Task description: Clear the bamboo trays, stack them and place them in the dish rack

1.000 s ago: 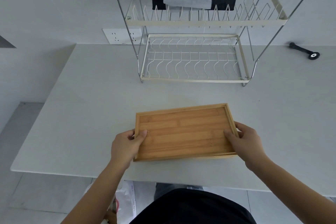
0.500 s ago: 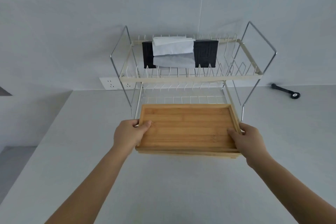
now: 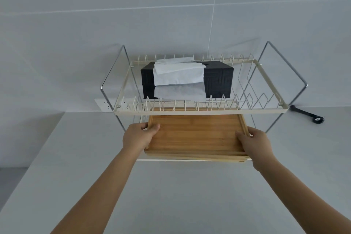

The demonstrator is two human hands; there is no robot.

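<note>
Counter (image 3: 190, 195): plain white, both forearms reaching out over it
Left hand (image 3: 137, 136): fingers curled around the left rim of the stacked bamboo trays (image 3: 195, 136), thumb on top
Right hand (image 3: 256, 143): same deal, clamped on the right rim
Trays: level, part way into the dish rack (image 3: 201, 109)'s lower tier
Top tier: black tissue box (image 3: 187, 80), a tissue hanging out
Far right: small black tool (image 3: 308, 116) by the wall

No readable text, label, brand, number or sign is being shown on anything in view; no lettering is being displayed legibly anywhere.
</note>
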